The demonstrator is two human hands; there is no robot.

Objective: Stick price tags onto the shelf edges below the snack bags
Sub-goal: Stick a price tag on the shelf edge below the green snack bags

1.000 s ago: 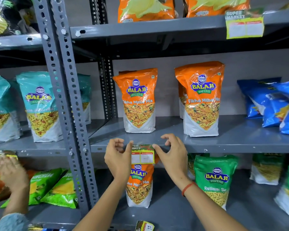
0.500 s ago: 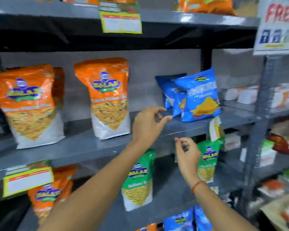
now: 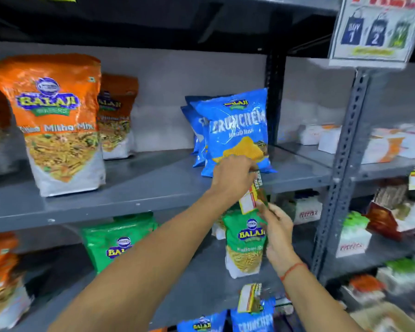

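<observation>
Head view shows a grey metal shelf [image 3: 134, 200] full of snack bags. Far to the left of the blue bag [image 3: 237, 130] stands a big orange bag [image 3: 58, 121], with another orange bag [image 3: 116, 116] behind it. The blue bag stands on the same shelf board, with more blue bags tucked behind it.

Just below the blue bag, the left hand [image 3: 233, 176] pinches the top of a price tag [image 3: 250, 197]. The tag is yellow, white and green. It hangs tilted in front of the shelf edge, right under the blue bag. I cannot tell if it is stuck on yet.

Below the tag, the right hand [image 3: 277, 226] holds the tag's bottom end with its fingertips. A red string is tied on that wrist. Below the blue bag, on the next board down, stands a green bag [image 3: 246, 245], just left of the right hand.

Up and to the right of the blue bag hangs a sale sign [image 3: 374, 29].
</observation>
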